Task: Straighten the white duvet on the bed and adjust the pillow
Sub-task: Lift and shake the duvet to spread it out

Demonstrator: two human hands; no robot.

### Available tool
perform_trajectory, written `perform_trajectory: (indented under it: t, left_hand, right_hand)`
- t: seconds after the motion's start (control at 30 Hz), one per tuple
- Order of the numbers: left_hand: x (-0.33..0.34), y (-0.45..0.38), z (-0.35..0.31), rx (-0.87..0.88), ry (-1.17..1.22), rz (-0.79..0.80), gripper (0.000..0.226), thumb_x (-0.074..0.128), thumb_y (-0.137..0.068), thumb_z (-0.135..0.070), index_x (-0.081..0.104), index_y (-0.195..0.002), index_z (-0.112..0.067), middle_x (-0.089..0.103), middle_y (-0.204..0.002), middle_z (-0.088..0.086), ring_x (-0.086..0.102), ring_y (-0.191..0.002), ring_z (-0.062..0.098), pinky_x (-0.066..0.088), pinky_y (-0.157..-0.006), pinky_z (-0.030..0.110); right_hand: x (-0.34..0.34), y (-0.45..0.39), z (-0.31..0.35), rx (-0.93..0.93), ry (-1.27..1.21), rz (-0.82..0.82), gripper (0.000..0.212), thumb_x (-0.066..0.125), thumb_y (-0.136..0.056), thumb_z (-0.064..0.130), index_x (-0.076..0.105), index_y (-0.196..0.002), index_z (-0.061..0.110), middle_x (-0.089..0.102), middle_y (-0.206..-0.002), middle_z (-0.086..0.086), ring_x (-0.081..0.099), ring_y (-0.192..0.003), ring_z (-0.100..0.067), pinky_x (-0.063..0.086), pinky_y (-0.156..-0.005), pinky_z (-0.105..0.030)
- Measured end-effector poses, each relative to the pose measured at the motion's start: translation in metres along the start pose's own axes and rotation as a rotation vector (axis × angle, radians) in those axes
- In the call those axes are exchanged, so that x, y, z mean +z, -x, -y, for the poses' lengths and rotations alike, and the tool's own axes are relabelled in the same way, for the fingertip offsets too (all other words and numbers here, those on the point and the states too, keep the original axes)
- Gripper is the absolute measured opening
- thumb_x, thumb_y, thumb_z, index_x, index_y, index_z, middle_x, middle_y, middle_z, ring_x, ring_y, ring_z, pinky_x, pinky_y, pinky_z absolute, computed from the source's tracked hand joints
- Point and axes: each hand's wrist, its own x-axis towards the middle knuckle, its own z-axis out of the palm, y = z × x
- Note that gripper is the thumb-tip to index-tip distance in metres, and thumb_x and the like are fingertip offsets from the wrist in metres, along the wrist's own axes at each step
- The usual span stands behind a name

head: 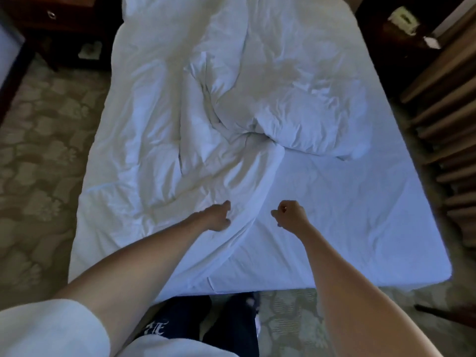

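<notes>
Duvet (180, 104) bunched over left and far half of bed (360, 228), its near edge running diagonally from foot up toward right. Left hand (217, 217) on that edge, fingers curled into the fabric, apparently pinching it. Right hand (289, 215) just beside, over bare sheet, closed in fist, holding nothing visible. Pillow not clearly told apart.
</notes>
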Motion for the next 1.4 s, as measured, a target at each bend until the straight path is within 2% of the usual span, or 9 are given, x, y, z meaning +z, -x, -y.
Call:
perform_trajectory:
  t: [0.07,0.17,0.43,0.7,0.77,0.87,1.03,1.23,1.4]
  left_hand:
    - [0.011,-0.017,-0.003,-0.043,-0.023,0.047,0.062,0.046,-0.099,-0.025,0.014,-0.152,-0.017,0.039,-0.143,0.023,0.054,-0.117,0.04,0.045,-0.085,0.041]
    - [0.029,-0.043,-0.008,-0.097,-0.047,-0.01,0.068,0.047,-0.098,-0.028,0.009,-0.153,-0.023,0.038,-0.141,0.019,0.052,-0.117,0.041,0.045,-0.096,0.053]
    - [0.057,-0.11,-0.034,-0.21,0.041,-0.114,0.075,0.046,-0.097,-0.029,-0.001,-0.155,-0.033,0.024,-0.16,0.004,0.037,-0.137,0.035,0.031,-0.107,0.051]
    - [0.079,-0.119,-0.071,-0.313,0.098,-0.382,0.104,0.066,-0.083,-0.047,-0.007,-0.156,-0.03,0.01,-0.161,0.003,0.018,-0.146,0.029,0.029,-0.111,0.054]
    - [0.075,-0.118,-0.087,-0.352,0.059,-0.57,0.106,0.074,-0.073,-0.047,0.012,-0.155,-0.024,0.029,-0.15,0.009,0.035,-0.134,0.032,0.04,-0.102,0.051]
    - [0.069,-0.107,-0.107,-0.364,0.056,-0.884,0.06,0.07,-0.071,-0.017,0.052,-0.128,-0.013,0.059,-0.109,0.009,0.06,-0.094,0.034,0.049,-0.071,0.041]
    - [0.06,-0.045,-0.108,-0.279,0.068,-0.856,0.046,0.053,-0.072,0.005,0.061,-0.115,-0.01,0.069,-0.103,0.012,0.065,-0.095,0.038,0.049,-0.074,0.038]
    - [0.055,0.04,-0.091,-0.142,0.324,-0.697,0.045,0.038,-0.076,0.009,0.06,-0.111,-0.008,0.064,-0.096,0.013,0.063,-0.089,0.035,0.048,-0.068,0.036]
    - [0.097,0.098,-0.083,-0.044,0.334,-0.735,0.047,0.038,-0.077,0.012,0.061,-0.115,-0.005,0.065,-0.101,0.014,0.062,-0.093,0.032,0.048,-0.073,0.037]
  right_hand:
    - [0.011,-0.03,-0.007,-0.029,-0.021,0.046,0.01,0.063,-0.083,0.021,0.056,-0.079,0.014,0.071,-0.084,-0.013,0.067,-0.093,-0.033,0.055,-0.081,-0.037]
    - [0.03,-0.074,-0.012,-0.046,0.003,0.154,0.03,0.06,-0.089,0.026,0.052,-0.116,0.014,0.065,-0.116,-0.013,0.053,-0.118,-0.032,0.041,-0.094,-0.034]
    - [0.078,-0.179,-0.039,0.271,-0.615,0.397,0.087,0.069,-0.085,0.049,0.017,-0.151,0.024,0.047,-0.126,-0.005,0.05,-0.117,-0.025,0.043,-0.103,-0.044]
    - [0.079,-0.184,-0.015,0.295,-0.904,0.303,0.061,0.077,-0.078,0.041,0.062,-0.117,-0.003,0.07,-0.098,-0.01,0.067,-0.088,-0.025,0.057,-0.075,-0.036]
    - [0.058,-0.163,-0.002,0.258,-0.92,0.271,0.047,0.075,-0.082,0.035,0.066,-0.109,-0.002,0.068,-0.088,-0.008,0.065,-0.077,-0.023,0.052,-0.064,-0.033]
    - [0.03,-0.12,-0.003,0.249,-0.957,0.308,0.025,0.076,-0.08,0.025,0.065,-0.095,0.008,0.07,-0.091,-0.006,0.069,-0.088,-0.024,0.058,-0.077,-0.036]
    - [-0.001,-0.079,-0.006,0.24,-1.183,0.519,0.032,0.072,-0.087,0.016,0.065,-0.115,0.001,0.069,-0.116,-0.014,0.067,-0.106,-0.024,0.057,-0.081,-0.027]
    - [-0.022,-0.059,0.03,0.268,-1.235,0.634,0.071,0.072,-0.079,0.056,0.057,-0.133,0.012,0.066,-0.127,-0.012,0.062,-0.118,-0.029,0.047,-0.103,-0.047]
    - [-0.033,0.011,0.012,0.185,-1.403,0.494,0.051,0.063,-0.088,0.047,0.061,-0.129,0.017,0.068,-0.123,-0.008,0.063,-0.114,-0.028,0.046,-0.104,-0.047]
